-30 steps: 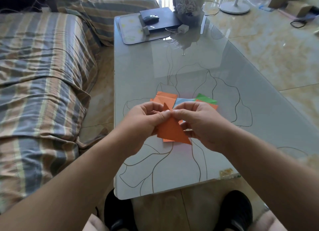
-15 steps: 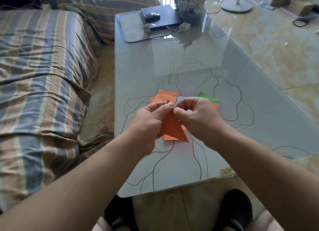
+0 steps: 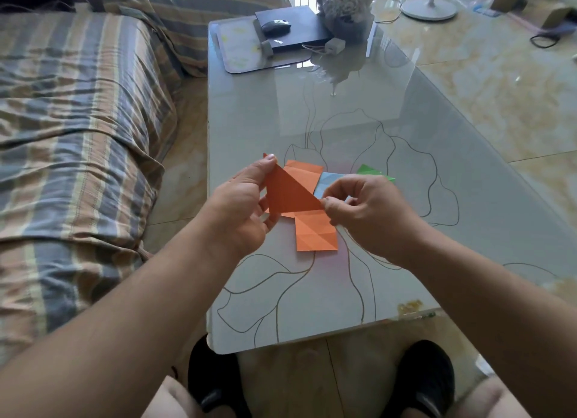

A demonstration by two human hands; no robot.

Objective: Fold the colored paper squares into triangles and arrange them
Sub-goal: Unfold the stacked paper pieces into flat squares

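Mid-frame: left hand [image 3: 246,208] and right hand [image 3: 359,205] pinch orange triangle [image 3: 288,193]; fold made, likely next: crease, lay on surface [image 3: 406,136].

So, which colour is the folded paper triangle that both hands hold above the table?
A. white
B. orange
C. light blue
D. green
B: the folded triangle is orange, pinched at its top corner by the left hand and at its right corner by the right hand; the green paper and the light blue paper lie on the table.
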